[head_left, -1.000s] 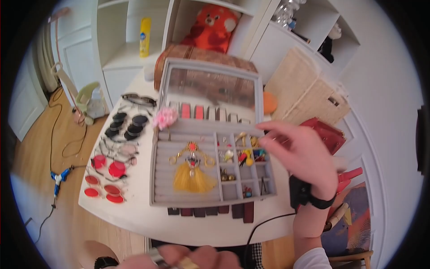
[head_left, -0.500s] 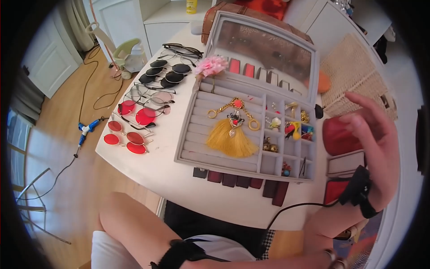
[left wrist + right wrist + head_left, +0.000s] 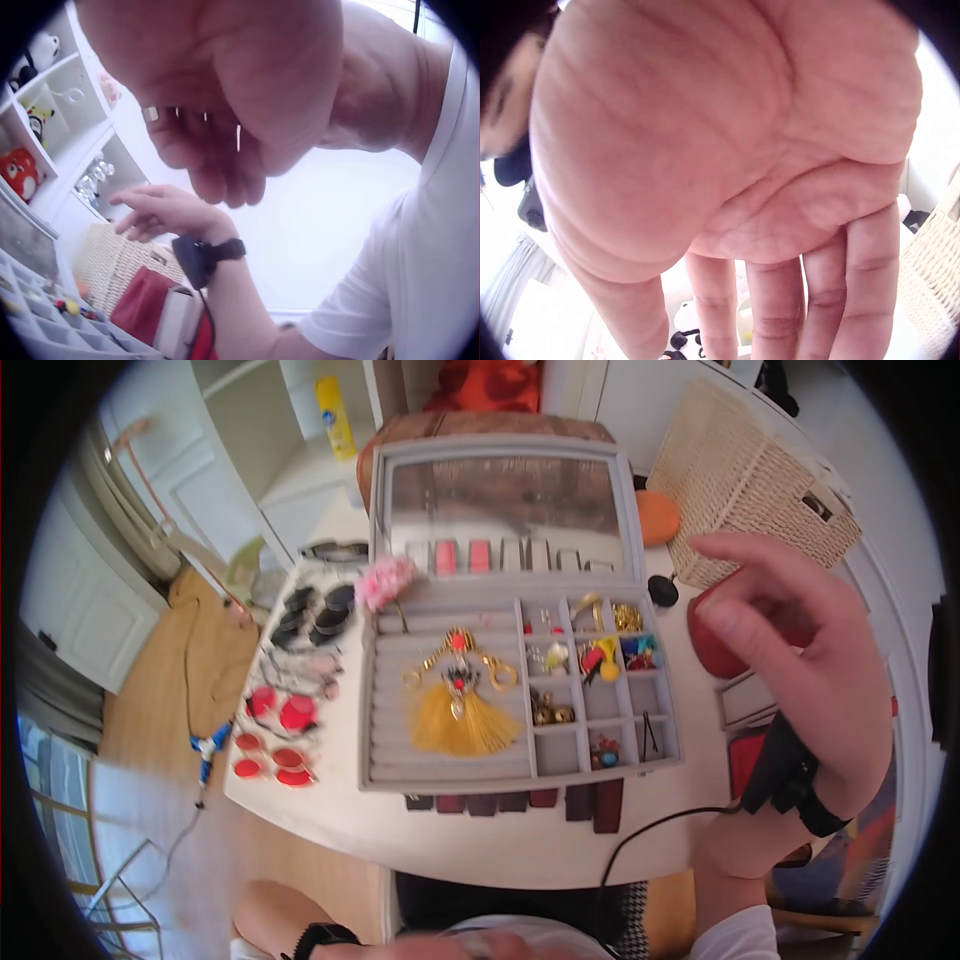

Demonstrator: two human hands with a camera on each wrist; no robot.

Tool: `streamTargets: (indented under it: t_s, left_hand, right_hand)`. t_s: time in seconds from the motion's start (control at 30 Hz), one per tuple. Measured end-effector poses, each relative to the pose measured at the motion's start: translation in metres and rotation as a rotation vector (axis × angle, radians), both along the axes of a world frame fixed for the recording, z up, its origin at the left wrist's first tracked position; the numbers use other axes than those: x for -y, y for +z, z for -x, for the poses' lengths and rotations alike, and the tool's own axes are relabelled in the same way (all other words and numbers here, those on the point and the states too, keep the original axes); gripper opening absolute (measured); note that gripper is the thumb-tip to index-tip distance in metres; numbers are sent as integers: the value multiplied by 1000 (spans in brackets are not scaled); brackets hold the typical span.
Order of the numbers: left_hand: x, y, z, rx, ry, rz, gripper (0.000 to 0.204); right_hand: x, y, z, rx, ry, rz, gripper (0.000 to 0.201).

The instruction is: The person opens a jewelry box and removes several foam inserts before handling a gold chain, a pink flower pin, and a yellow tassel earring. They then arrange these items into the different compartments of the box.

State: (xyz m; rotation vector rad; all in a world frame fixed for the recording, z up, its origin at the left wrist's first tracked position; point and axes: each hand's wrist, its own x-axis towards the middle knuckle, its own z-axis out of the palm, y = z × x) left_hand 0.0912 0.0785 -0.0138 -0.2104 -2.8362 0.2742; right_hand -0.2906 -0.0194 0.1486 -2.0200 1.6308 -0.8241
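Observation:
My right hand (image 3: 800,630) is raised over the table's right side, its fingers loosely extended and nothing in them. Under it lies a red case (image 3: 708,635). In the right wrist view the palm (image 3: 705,150) fills most of the picture. My left hand (image 3: 450,945) is a blur at the bottom edge. The left wrist view shows its fingers (image 3: 217,176) loosely bent, with a ring on one and nothing held. Left of the right hand, the grey jewellery box (image 3: 520,778) stands with its glass lid (image 3: 500,500) raised. A yellow tassel necklace (image 3: 465,720) rests on its padded rolls.
Several sunglasses (image 3: 297,710) line the table's left side. A pink flower (image 3: 385,582) sits at the box's back left corner. Small jewellery (image 3: 605,660) fills several compartments. Dark cases (image 3: 480,803) lie along the front. A woven basket (image 3: 750,480) stands behind, right. A cable (image 3: 650,825) crosses the table.
My right hand has moved from over the box's right compartments to the table's right side. The left hand swung across the bottom edge. The head view dipped and turned, then came back up.

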Motion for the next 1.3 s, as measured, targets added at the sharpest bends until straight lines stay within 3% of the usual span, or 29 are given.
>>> streamTargets:
  t_s: [0.03,0.07,0.1,0.13,0.2,0.27,0.37,0.43,0.5,0.63,0.77,0.83,0.93,1.13,1.23,1.27,1.3]
  left_hand:
    - [31,83,88,-461,326,-415,27]
    - [34,99,84,-333,575,-637,27]
    - [58,115,79,-174,554,-651,16]
    - [73,98,66,-277,752,-739,19]
    - [98,97,58,-490,1052,-646,23]
    - [129,88,53,-724,1147,-538,14]
    - [145,93,59,-853,1188,-483,11]
    - [145,96,76,-887,1098,-641,10]
    - [156,99,84,-901,1007,-629,9]
    - [161,142,74,-991,960,-630,11]
    - [157,168,46,-816,1027,-656,12]
    - [152,179,38,-865,1025,-718,15]
    - [149,180,28,-962,1058,-730,17]
    - [138,176,8,-817,1134,-729,33]
    - [133,187,9,-764,1158,-898,35]
    - [142,167,6,-743,1116,-636,39]
    - [138,164,-4,-741,1115,-650,39]
  right_hand:
    - [1,-2,1,23,-14,27,38]
    - [1,-4,2,-16,22,42,38]
    - [2,-4,3,-71,56,60,37]
    - [4,-1,3,-132,44,33,35]
    - [12,-10,4,-224,87,129,25]
    - [19,-19,5,-265,99,174,20]
    - [25,-25,7,-282,177,132,13]
    - [26,-24,9,-323,187,23,13]
    - [26,-21,14,-364,151,-18,13]
    - [30,-21,18,-377,52,12,12]
    - [36,-21,12,-375,67,-41,12]
    - [40,-27,14,-390,52,-56,12]
    - [41,-25,13,-399,20,-79,13]
    - [22,-47,16,-375,-29,-188,13]
    - [0,-57,15,-314,-64,-275,15]
    - [-6,-64,15,-303,-82,-273,17]
    - [-10,-69,14,-288,-98,-271,21]
